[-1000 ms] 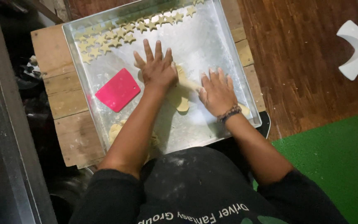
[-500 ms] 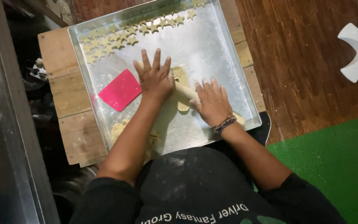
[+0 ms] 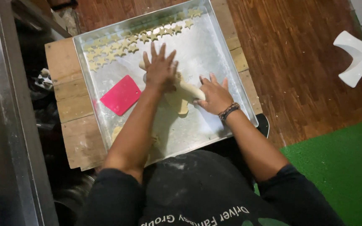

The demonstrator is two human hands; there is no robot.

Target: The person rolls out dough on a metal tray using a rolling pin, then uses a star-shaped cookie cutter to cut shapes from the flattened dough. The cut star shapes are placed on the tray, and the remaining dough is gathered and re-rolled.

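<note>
One metal tray (image 3: 214,50) on wooden table (image 3: 65,75)

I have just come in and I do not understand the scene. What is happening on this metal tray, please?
A person presses both hands on a pale roll of dough inside a large floured metal tray. The left hand lies flat with fingers spread on one end; the right hand presses the other end. Rows of small star-shaped dough pieces lie along the far side of the tray. A pink plastic scraper lies left of the hands. The tray rests on a wooden board.
</note>
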